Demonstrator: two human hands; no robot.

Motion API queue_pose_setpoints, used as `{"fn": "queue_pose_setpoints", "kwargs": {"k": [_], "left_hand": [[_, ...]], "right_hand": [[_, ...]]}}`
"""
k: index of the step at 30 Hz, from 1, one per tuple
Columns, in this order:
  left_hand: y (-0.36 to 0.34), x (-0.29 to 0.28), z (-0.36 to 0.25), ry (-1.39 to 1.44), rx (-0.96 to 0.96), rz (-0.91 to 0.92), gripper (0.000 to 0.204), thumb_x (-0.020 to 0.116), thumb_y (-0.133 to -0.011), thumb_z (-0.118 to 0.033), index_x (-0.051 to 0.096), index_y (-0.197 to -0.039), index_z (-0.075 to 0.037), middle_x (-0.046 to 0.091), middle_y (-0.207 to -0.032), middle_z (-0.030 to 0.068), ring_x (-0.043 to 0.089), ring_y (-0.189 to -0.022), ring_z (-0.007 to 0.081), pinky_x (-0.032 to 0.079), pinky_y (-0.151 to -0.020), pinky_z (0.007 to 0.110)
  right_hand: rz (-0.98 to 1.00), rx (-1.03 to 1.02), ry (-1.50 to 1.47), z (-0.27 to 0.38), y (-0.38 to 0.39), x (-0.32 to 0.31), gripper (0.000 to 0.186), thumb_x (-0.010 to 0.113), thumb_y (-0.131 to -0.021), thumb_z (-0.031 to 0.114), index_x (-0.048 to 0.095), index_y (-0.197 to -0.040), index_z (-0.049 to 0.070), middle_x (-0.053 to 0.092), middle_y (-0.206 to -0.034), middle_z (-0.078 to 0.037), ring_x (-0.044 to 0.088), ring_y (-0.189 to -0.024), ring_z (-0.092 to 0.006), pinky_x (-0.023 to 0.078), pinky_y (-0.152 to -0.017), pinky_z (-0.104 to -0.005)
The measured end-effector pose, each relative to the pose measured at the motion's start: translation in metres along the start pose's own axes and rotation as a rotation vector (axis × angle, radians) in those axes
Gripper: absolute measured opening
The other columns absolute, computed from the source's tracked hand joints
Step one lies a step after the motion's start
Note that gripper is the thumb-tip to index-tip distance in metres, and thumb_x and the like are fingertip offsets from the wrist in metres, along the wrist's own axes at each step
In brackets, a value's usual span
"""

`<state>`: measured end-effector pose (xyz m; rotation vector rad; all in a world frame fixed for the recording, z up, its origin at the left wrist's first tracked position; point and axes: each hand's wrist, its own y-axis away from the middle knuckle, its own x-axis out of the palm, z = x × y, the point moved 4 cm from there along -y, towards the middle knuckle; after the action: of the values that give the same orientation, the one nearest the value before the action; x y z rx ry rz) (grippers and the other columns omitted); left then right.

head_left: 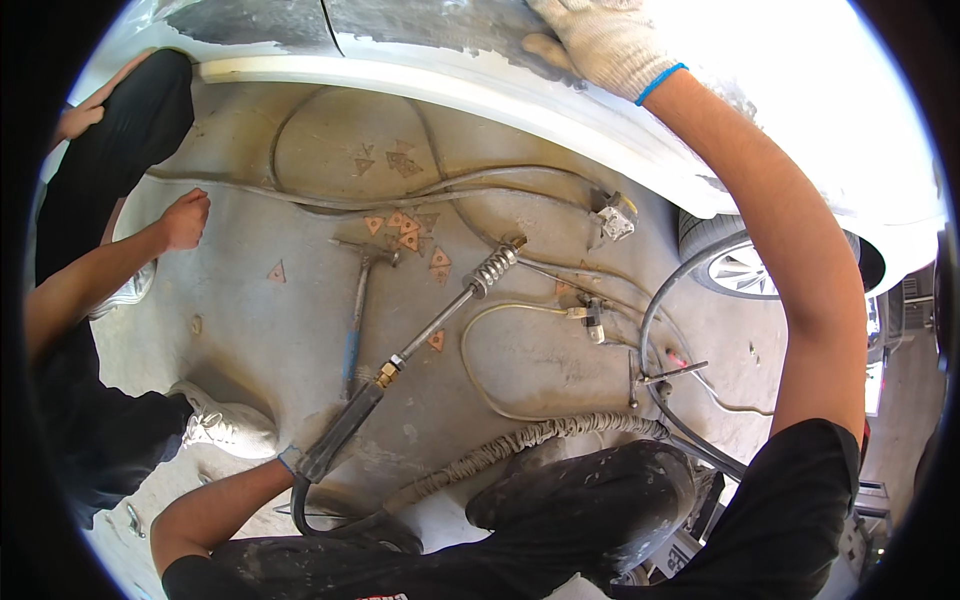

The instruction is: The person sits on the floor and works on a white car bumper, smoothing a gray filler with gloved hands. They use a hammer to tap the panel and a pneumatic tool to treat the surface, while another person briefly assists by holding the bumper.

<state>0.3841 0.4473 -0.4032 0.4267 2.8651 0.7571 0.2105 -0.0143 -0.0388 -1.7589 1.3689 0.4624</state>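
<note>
My left hand (306,444), in a pale work glove with a blue cuff, grips the black handle of a welding gun (345,425), mostly hidden behind it. The gun has brass fittings, a long metal rod and a coil spring near its tip, slanting up to the right above the floor. From its rear end runs a black cable. My right hand (605,45), gloved too, is laid against the car's side panel (440,35), where patches are sanded to grey. Its fingers are stretched out, partly cut off by the upper edge.
A hammer (354,320) lies on the floor beside several copper-coloured triangular plates (408,240). Cables (520,195), a clamp (615,218) and a sleeved hose (520,440) cross the floor. A car wheel (740,270) stands at right. At left another person's hand (185,218) and shoe (230,425) show.
</note>
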Motion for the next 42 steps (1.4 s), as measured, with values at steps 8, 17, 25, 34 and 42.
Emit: {"fn": "queue_pose_setpoints", "kwargs": {"k": [8, 17, 25, 34, 42], "left_hand": [[0.008, -0.002, -0.001, -0.264, 0.09, -0.067, 0.051, 0.078, -0.081, -0.024, 0.053, -0.122, -0.009, 0.068, -0.096, 0.0067, 0.069, -0.087, 0.0235, 0.054, -0.078, 0.037], [-0.013, 0.0, 0.056, -0.132, -0.013, -0.081, 0.041, 0.076, -0.081, -0.025, 0.058, -0.113, -0.007, 0.07, -0.094, 0.0111, 0.07, -0.087, 0.0286, 0.055, -0.078, 0.039], [0.004, -0.005, -0.048, -0.248, 0.038, -0.072, 0.029, 0.073, -0.084, -0.02, 0.061, -0.107, -0.006, 0.071, -0.093, 0.0084, 0.07, -0.085, 0.0216, 0.056, -0.074, 0.035], [-0.004, 0.01, -0.015, 0.939, -0.36, -0.086, 0.032, 0.043, -0.105, -0.03, 0.06, -0.114, -0.005, 0.068, -0.094, 0.0076, 0.07, -0.083, 0.0204, 0.061, -0.072, 0.035], [0.002, -0.003, -0.029, -0.005, 0.171, -0.032, 0.033, 0.065, -0.093, -0.027, 0.055, -0.117, -0.007, 0.068, -0.097, 0.0075, 0.069, -0.088, 0.0226, 0.056, -0.077, 0.037]], "right_hand": [[0.052, 0.023, -0.05, -0.001, 0.009, -0.007, 0.079, 0.07, -0.083, 0.035, 0.04, -0.146, -0.001, 0.038, -0.153, -0.019, 0.034, -0.144, -0.0356, 0.026, -0.118, -0.0519], [0.137, 0.065, -0.037, -0.004, 0.029, -0.016, 0.081, 0.071, -0.082, 0.034, 0.039, -0.147, -0.001, 0.038, -0.153, -0.02, 0.035, -0.143, -0.0368, 0.028, -0.117, -0.0536], [0.377, 0.212, 0.236, -0.019, 0.115, -0.037, 0.079, 0.072, -0.088, 0.029, 0.032, -0.153, 0.009, 0.031, -0.159, -0.012, 0.031, -0.146, -0.0306, 0.027, -0.121, -0.0474], [0.844, 0.673, -0.009, 0.063, 0.185, -0.031, 0.048, 0.059, -0.093, 0.024, 0.054, -0.138, 0.007, 0.058, -0.135, -0.019, 0.059, -0.122, -0.0346, 0.049, -0.102, -0.0475], [1.122, 1.658, -0.844, 0.239, 0.266, 0.181, 0.063, 0.057, -0.092, 0.05, 0.057, -0.13, -0.001, 0.064, -0.123, -0.022, 0.063, -0.112, -0.0345, 0.053, -0.088, -0.0491]]}}
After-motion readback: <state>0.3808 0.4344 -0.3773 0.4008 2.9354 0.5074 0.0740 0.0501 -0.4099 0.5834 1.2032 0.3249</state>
